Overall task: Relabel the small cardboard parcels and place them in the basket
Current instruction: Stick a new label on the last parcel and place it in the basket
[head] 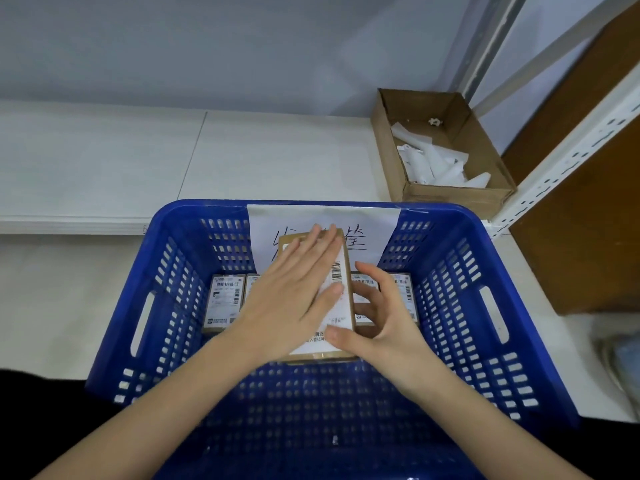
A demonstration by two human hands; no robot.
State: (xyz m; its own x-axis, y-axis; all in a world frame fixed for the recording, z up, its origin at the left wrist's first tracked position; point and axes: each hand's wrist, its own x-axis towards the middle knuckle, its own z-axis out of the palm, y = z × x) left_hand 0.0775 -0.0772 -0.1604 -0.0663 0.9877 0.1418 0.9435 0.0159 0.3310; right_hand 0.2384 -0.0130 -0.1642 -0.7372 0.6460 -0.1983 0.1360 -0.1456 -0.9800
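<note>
- Left hand (298, 289) lies flat, fingers straight, on the parcel (341, 306) above the blue basket (485, 358).
- Right hand (384, 320) grips the parcel's 3 o'clock edge.
- Labelled parcels (224, 303) line the basket floor below.
- An open carton (440, 199) of white scraps (436, 164) sits at 1 o'clock on the counter (270, 157).

The left hand (298, 289) lies flat across the parcel (341, 306) in the middle of the frame, hiding most of its white label (337, 282), so only a barcode strip and a few printed characters near the lower edge show, too small to read. The parcel and both hands cover the middle parcels lying in the basket (519, 341); how many lie there cannot be told. The paper sign (374, 223) on the far basket wall is partly blocked, its handwriting incomplete. The right hand (384, 320) has its fingers (367, 308) partly behind the parcel. At the right edge a blurred grey object (623, 358) is cut off.
</note>
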